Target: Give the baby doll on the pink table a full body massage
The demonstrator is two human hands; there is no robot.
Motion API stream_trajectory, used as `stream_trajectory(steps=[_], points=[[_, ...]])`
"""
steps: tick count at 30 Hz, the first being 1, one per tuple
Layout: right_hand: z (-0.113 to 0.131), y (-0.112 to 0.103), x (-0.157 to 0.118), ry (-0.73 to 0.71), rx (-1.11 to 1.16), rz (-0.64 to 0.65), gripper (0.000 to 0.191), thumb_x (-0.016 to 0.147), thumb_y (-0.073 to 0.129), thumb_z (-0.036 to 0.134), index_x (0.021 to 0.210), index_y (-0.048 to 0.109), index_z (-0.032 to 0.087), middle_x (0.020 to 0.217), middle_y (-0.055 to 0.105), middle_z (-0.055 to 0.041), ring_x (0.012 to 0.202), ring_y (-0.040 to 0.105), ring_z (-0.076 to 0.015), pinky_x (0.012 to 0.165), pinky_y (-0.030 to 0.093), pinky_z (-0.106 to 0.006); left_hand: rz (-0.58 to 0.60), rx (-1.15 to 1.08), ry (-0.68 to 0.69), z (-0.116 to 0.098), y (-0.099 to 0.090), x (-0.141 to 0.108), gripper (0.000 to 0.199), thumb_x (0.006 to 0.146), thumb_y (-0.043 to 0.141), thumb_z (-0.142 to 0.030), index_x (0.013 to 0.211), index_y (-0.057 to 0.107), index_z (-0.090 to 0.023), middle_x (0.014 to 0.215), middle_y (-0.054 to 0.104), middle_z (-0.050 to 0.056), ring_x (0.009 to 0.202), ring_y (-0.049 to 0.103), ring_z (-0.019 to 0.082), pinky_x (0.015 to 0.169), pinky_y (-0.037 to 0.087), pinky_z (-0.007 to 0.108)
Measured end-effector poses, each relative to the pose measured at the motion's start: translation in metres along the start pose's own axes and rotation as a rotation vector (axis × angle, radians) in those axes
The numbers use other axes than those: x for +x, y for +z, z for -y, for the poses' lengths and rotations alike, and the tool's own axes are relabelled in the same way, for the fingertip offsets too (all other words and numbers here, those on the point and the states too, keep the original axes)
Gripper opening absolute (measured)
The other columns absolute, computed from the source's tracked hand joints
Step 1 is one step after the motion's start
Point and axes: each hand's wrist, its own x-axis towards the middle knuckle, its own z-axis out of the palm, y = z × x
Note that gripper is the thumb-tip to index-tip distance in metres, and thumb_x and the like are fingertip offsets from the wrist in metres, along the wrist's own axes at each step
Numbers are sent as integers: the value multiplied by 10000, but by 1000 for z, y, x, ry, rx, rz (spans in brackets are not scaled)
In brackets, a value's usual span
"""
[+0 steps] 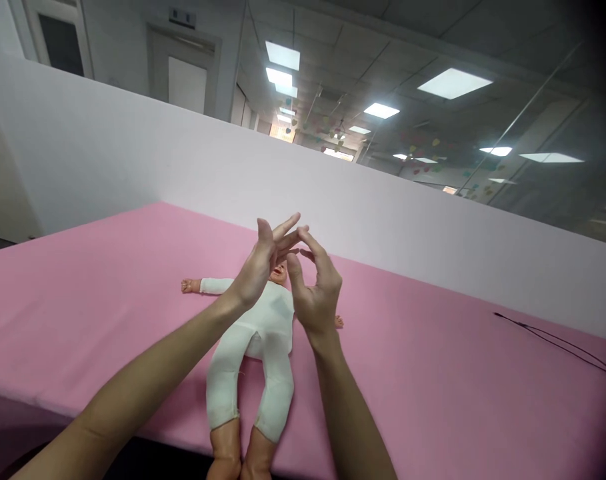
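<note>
A baby doll point(273, 313) in a white bodysuit lies on its back on the pink-covered table, its feet towards me and its arms out to the sides. My left hand point(263, 257) is held above the doll's head and chest, fingers stretched out and thumb raised, with nothing in it. Close beside it on the right is my right hand point(317, 283), fingers curved and thumb apart. Its fingertips meet or overlap the left fingers; whether they touch, I cannot tell. Most of the doll's face is hidden behind my hands; only the mouth area shows.
The pink cover point(407, 360) spreads over the table on both sides of the doll. A thin black cable point(557, 340) lies at the right. A low white partition point(207, 160) runs along the far edge, with a glass pane above it on the right.
</note>
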Motion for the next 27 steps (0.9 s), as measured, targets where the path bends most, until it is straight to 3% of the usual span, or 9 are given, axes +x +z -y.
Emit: stream_trajectory(steps=[3,6,9,12,16,20,27], points=[[-30,-8,-17,197,28,16,362,1014,558,470,1229,706,219,1196,758,-109,1106,715,-265,958,586,-448,-59,40,-11,28,-7,-10,763,1041,108,-697,1595,407,-265,1599,493,71,1500,421,293,1204,383,488],[-69,-3,-54,364,-27,91,337,992,562,449,1106,743,189,1092,782,-118,988,734,-257,866,598,-401,-125,173,-70,70,-16,-27,674,1064,284,-639,1486,557,-190,1551,549,101,1483,447,278,1231,347,454],[-102,9,-89,419,-122,69,319,991,514,375,1079,740,168,1060,785,-127,923,734,-262,839,592,-415,-124,373,-42,111,-28,-45,560,1080,345,-544,1385,643,-181,1453,642,101,1401,548,276,1201,393,453],[-116,15,-107,365,-161,134,310,989,491,334,1101,734,178,1127,775,-135,1009,723,-278,869,586,-437,-118,631,51,140,-37,-54,448,1074,398,-455,1264,705,-189,1303,737,103,1238,667,292,1098,485,475],[-116,13,-109,312,-199,175,315,1001,470,328,1127,724,193,1159,763,-135,1079,706,-282,908,577,-447,-104,868,158,153,-43,-58,339,1049,459,-391,1131,735,-213,1134,793,100,1064,728,297,985,526,475],[-123,9,-110,307,-248,187,323,1006,462,328,1117,729,185,1140,766,-136,1063,706,-277,910,572,-440,-18,924,246,151,-47,-59,297,1038,469,-333,1093,733,-207,1119,790,102,1060,719,280,957,529,458],[-130,4,-113,322,-311,165,363,1007,443,348,1107,737,161,1067,781,-135,957,716,-270,852,564,-410,58,995,243,163,-56,-58,294,1027,464,-270,1105,737,-195,1100,793,120,1051,731,292,925,542,466]])
